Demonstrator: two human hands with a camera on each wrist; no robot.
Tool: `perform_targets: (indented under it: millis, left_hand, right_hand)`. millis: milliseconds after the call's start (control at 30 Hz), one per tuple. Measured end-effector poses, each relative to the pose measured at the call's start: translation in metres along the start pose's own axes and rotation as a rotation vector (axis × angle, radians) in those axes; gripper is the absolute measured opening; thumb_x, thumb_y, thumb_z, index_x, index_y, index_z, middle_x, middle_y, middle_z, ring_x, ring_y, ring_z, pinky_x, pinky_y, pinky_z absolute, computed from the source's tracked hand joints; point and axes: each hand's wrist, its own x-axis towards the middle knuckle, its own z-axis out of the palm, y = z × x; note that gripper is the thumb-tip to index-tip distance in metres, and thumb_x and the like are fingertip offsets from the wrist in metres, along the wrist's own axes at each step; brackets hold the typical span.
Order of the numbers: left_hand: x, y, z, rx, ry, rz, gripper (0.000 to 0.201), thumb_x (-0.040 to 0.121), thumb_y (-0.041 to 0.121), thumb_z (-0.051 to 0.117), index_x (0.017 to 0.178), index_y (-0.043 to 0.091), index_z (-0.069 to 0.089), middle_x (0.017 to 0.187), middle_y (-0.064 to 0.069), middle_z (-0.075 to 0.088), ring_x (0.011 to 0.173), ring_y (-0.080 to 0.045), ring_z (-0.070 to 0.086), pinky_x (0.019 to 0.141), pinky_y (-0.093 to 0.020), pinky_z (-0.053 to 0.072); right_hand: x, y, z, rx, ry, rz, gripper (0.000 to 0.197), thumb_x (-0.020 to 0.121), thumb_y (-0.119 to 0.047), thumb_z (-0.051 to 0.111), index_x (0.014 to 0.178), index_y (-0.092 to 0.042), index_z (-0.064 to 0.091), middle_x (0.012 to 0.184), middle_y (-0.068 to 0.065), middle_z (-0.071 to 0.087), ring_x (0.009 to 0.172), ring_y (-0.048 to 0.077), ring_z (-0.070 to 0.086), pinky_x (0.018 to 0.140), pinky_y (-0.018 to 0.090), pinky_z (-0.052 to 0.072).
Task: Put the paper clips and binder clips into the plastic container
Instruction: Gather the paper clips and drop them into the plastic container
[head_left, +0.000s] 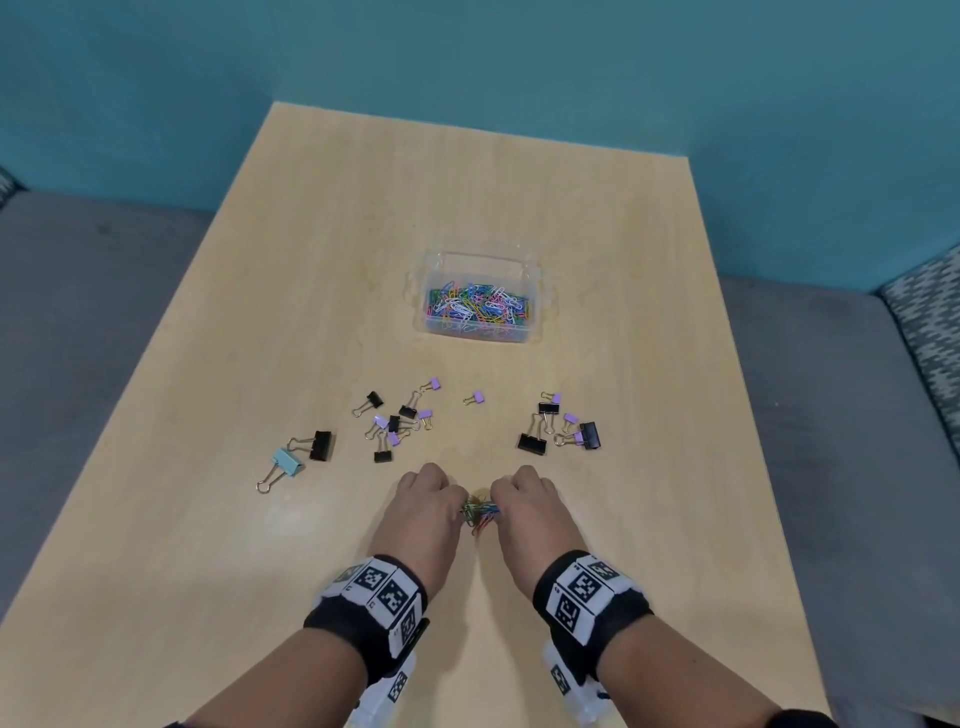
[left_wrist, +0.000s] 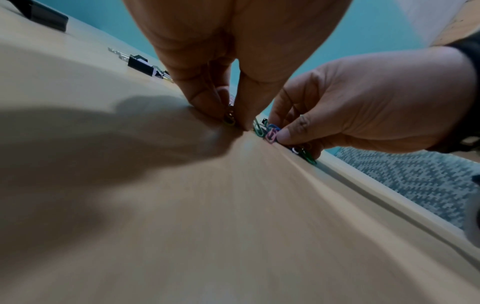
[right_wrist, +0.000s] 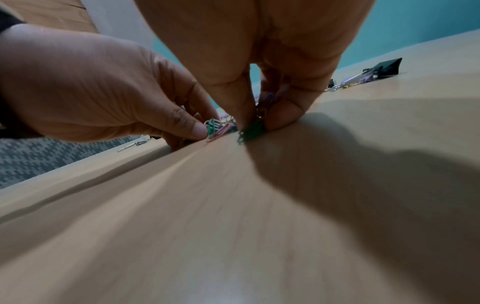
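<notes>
Two hands meet low on the wooden table (head_left: 260, 571) in the head view: the left hand (head_left: 423, 506) and the right hand (head_left: 527, 506) sit knuckles up with fingers curled down, and a small heap of coloured paper clips (head_left: 479, 512) lies between them, touching both sets of fingertips. Beyond the hands, binder clips (head_left: 395, 423) lie scattered in loose groups, black and purple ones to the left and right, with a light blue one (head_left: 284, 465) far left beside a black one. Further back stands the clear plastic container (head_left: 535, 291), well apart from the hands, its bottom already covered with paper clips. From the left wrist view, the left hand (left_wrist: 228, 61) pinches a clip against the table between thumb and fingertips, while the right hand (left_wrist: 363, 109) comes in from the right, its thumb and fingers closed on pink, blue and green paper clips (left_wrist: 270, 133). From the right wrist view, the right hand (right_wrist: 272, 61) pinches green and purple paper clips (right_wrist: 253, 129) down at the table surface, and the left hand (right_wrist: 91, 88) at the left has its thumb pressed against the heap just beside them; black binder clips (right_wrist: 387, 65) lie behind on the right
</notes>
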Motion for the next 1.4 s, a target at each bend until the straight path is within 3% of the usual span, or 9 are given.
perform_targets:
  millis: [233,433,567,700,900,967,1100,1233,1400]
  left_hand:
    - [0.005,-0.002,-0.007,0.102,-0.105,0.034,0.04,0.043,0.002,0.088,0.058,0.022,0.056,0.065,0.005,0.048,0.052,-0.012,0.038,0.045,-0.021,0.024]
    - [0.011,0.002,-0.019,-0.015,-0.188,-0.092,0.008,0.086,0.017,0.059,0.079,0.017,0.064,0.08,0.006,0.047,0.069,-0.016,0.05,0.059,-0.026,0.035]
    - [0.014,-0.004,-0.032,-0.339,-0.265,-0.298,0.014,0.081,0.017,0.063,0.068,0.022,0.063,0.073,0.01,0.059,0.066,-0.009,0.059,0.061,-0.022,0.045]
    - [0.022,-0.011,-0.052,-0.896,-0.324,-0.575,0.012,0.072,-0.001,0.066,0.064,0.007,0.067,0.06,-0.007,0.06,0.053,-0.017,0.057,0.062,-0.032,0.055]
    - [0.083,-0.009,-0.101,-1.147,-0.228,-0.534,0.008,0.067,-0.001,0.071,0.069,0.006,0.066,0.066,-0.018,0.054,0.052,-0.023,0.054,0.05,-0.028,0.04]
    - [0.118,-0.005,-0.117,-1.113,-0.115,-0.472,0.009,0.072,-0.005,0.07,0.073,0.002,0.065,0.069,-0.018,0.056,0.053,-0.022,0.054,0.05,-0.029,0.049]
    - [0.187,0.002,-0.138,-0.973,0.078,-0.341,0.016,0.077,-0.007,0.068,0.067,0.004,0.063,0.06,-0.01,0.055,0.045,-0.014,0.053,0.054,-0.026,0.056]
    - [0.223,0.006,-0.137,-0.683,0.067,-0.252,0.006,0.076,0.006,0.071,0.072,0.01,0.068,0.06,-0.007,0.063,0.047,-0.013,0.06,0.059,-0.03,0.052]
    - [0.2,-0.007,-0.136,-0.538,0.078,-0.238,0.025,0.078,0.015,0.068,0.104,0.015,0.069,0.096,-0.002,0.069,0.078,-0.023,0.068,0.082,-0.036,0.053]
  right_hand:
    - [0.005,0.008,-0.011,-0.02,-0.074,-0.034,0.023,0.082,0.004,0.047,0.092,-0.016,0.048,0.101,0.005,0.043,0.079,0.021,0.033,0.064,0.03,0.027]
    - [0.012,0.015,-0.015,0.118,-0.112,0.013,0.011,0.089,-0.006,0.049,0.086,-0.013,0.057,0.086,-0.004,0.041,0.073,0.022,0.048,0.063,0.031,0.04]
    - [0.015,0.022,-0.028,0.289,-0.182,0.07,0.014,0.086,-0.009,0.054,0.078,-0.019,0.058,0.078,-0.01,0.044,0.071,0.016,0.051,0.064,0.027,0.041]
    - [0.019,0.025,-0.048,0.672,-0.263,0.251,0.02,0.081,-0.001,0.058,0.069,-0.017,0.06,0.06,-0.006,0.052,0.048,0.011,0.051,0.056,0.034,0.053]
    - [0.067,0.023,-0.108,0.971,-0.156,0.214,0.016,0.071,-0.003,0.061,0.066,-0.018,0.064,0.057,0.006,0.057,0.046,0.017,0.056,0.046,0.024,0.038]
    - [0.098,0.022,-0.131,1.004,-0.036,0.181,0.023,0.076,0.007,0.061,0.066,-0.014,0.062,0.054,0.002,0.057,0.044,0.014,0.053,0.046,0.025,0.043]
    - [0.164,0.014,-0.172,0.833,0.134,0.135,0.023,0.078,0.011,0.06,0.067,-0.009,0.059,0.061,0.004,0.056,0.051,0.016,0.054,0.052,0.031,0.056]
    - [0.204,0.003,-0.181,0.589,0.132,0.144,0.017,0.079,-0.003,0.064,0.07,-0.016,0.062,0.067,0.003,0.061,0.056,0.022,0.064,0.068,0.047,0.059]
    - [0.183,0.017,-0.179,0.182,0.179,0.143,0.024,0.083,-0.022,0.062,0.107,-0.015,0.065,0.102,0.005,0.065,0.094,0.025,0.06,0.077,0.028,0.044]
